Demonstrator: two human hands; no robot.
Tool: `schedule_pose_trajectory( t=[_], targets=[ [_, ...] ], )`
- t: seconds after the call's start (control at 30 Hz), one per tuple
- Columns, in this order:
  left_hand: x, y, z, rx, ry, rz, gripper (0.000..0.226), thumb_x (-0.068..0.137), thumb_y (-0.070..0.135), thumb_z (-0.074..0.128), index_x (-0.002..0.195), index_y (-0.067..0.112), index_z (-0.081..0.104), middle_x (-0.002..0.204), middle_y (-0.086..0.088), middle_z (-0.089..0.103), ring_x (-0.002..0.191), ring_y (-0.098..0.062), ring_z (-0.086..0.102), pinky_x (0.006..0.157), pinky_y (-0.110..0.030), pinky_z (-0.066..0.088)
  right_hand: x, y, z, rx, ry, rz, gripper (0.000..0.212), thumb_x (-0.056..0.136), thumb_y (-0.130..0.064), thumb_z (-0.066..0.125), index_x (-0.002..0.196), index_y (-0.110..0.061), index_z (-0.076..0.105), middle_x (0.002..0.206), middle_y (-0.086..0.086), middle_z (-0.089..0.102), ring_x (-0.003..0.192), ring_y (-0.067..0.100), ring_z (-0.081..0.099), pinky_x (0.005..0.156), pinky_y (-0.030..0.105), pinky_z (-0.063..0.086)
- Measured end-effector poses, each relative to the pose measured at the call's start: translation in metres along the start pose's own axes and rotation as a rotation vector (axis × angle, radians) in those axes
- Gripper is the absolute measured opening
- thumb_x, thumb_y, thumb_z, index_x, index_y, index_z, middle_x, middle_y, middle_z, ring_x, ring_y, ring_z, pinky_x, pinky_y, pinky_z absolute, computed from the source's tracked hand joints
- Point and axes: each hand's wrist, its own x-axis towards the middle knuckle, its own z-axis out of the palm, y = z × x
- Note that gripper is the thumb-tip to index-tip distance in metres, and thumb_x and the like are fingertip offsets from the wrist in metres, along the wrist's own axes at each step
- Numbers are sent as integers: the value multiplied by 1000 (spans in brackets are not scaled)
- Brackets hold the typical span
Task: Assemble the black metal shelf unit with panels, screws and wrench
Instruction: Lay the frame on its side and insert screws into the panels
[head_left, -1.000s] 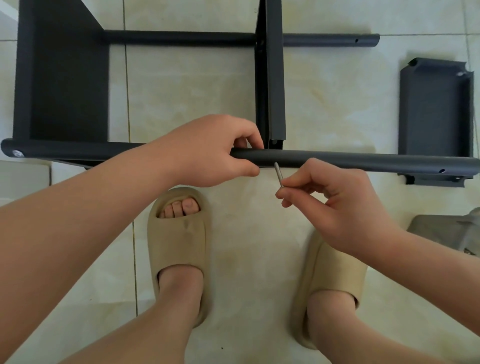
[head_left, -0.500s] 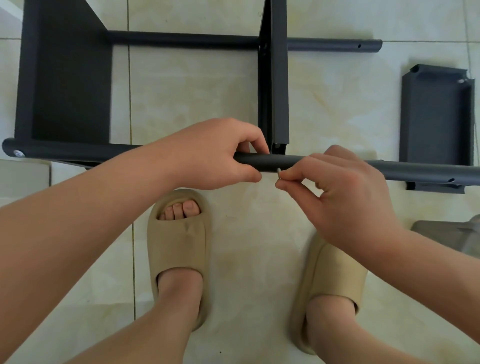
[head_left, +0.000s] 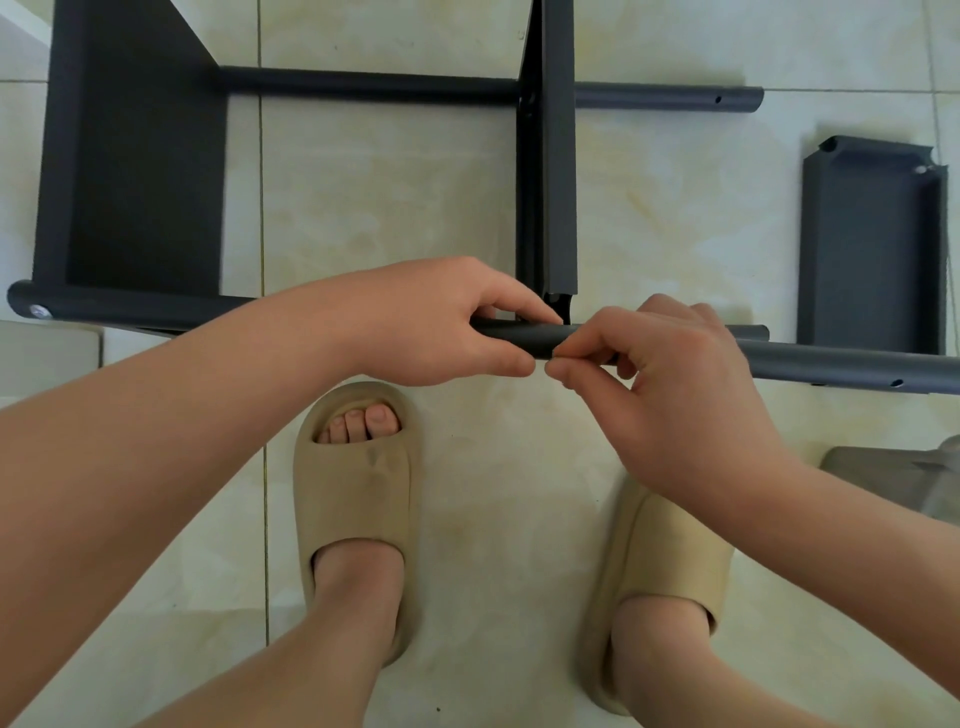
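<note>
Left hand (head_left: 441, 327) grips tube (head_left: 831, 366); right hand (head_left: 675, 384) pinches it just beside.

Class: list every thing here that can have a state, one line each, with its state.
Left hand: grips the near tube.
Right hand: pinches a small part, hidden, at that tube.
Middle panel: upright on edge, meeting the near tube.
Left panel: upright at the tube's end.
Loose panel: lies flat on the floor, rim up.

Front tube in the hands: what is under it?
Floor tiles, and at the right the loose panel's near edge runs beneath it. Where the left hand and right hand grip the tube, the underside is covered.
</note>
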Motion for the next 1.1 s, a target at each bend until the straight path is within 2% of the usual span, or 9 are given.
schedule_pose_trajectory(
  t=[0.1,0.2,0.3,0.37,0.5,0.63,0.8,1.0,1.1],
  targets=[
    [2,0,0,15,7,-11,30,93,43,63,121,52,60,96,19,67,85,-1,62,81,-27,50,2,4,0,-20,-25,7,12,84,-33,70,78,-23,67,65,-29,45,72,9,41,72,30,28],
    [2,0,1,54,32,-32,22,91,45,65,113,45,63,90,17,65,74,0,58,71,-25,47,6,8,-4,-52,-5,23,22,83,-40,72,86,-21,61,74,-14,56,75,14,46,74,35,36],
    [1,0,0,45,48,-35,13,90,45,66,102,40,65,87,13,66,70,-3,59,68,-27,48,12,13,-8,-204,-100,96,46,81,-66,55,96,-23,58,86,-9,55,80,18,48,77,36,35],
    [0,2,-2,11,58,-46,14,91,46,62,100,37,66,85,10,67,68,-4,63,65,-28,48,13,13,-9,-275,-177,146,53,81,-75,45,91,-26,60,77,-13,55,72,17,51,78,35,35],
    [12,6,-9,-61,119,-143,33,98,54,47,102,30,69,86,6,73,79,-10,69,76,-30,50,14,12,-14,-223,-189,193,46,80,-71,52,84,-26,62,62,-12,52,64,5,51,64,30,28],
    [41,14,-8,-278,140,-240,43,97,56,50,105,20,71,97,8,76,91,-11,72,93,-34,52,18,16,-13,-223,-180,187,46,81,-70,53,84,-25,64,63,-12,52,64,6,50,66,31,28],
    [55,15,-6,-307,176,-207,30,96,42,61,86,14,68,84,-1,77,85,-17,74,87,-34,56,25,25,-8,-215,-166,168,54,81,-77,45,83,-26,62,62,-13,50,60,5,48,79,38,40],
    [50,11,-8,-215,190,-201,39,93,51,60,91,13,72,92,-4,75,96,-26,69,98,-47,50,35,30,-9,-207,-206,188,48,80,-71,52,85,-25,62,61,-11,51,62,6,49,82,38,40],
    [49,11,-8,-221,195,-198,40,93,51,60,92,13,72,94,-5,74,96,-26,68,99,-47,50,36,33,-7,-201,-213,182,48,80,-71,52,85,-24,62,60,-10,52,62,8,50,83,39,41]
  ],
)
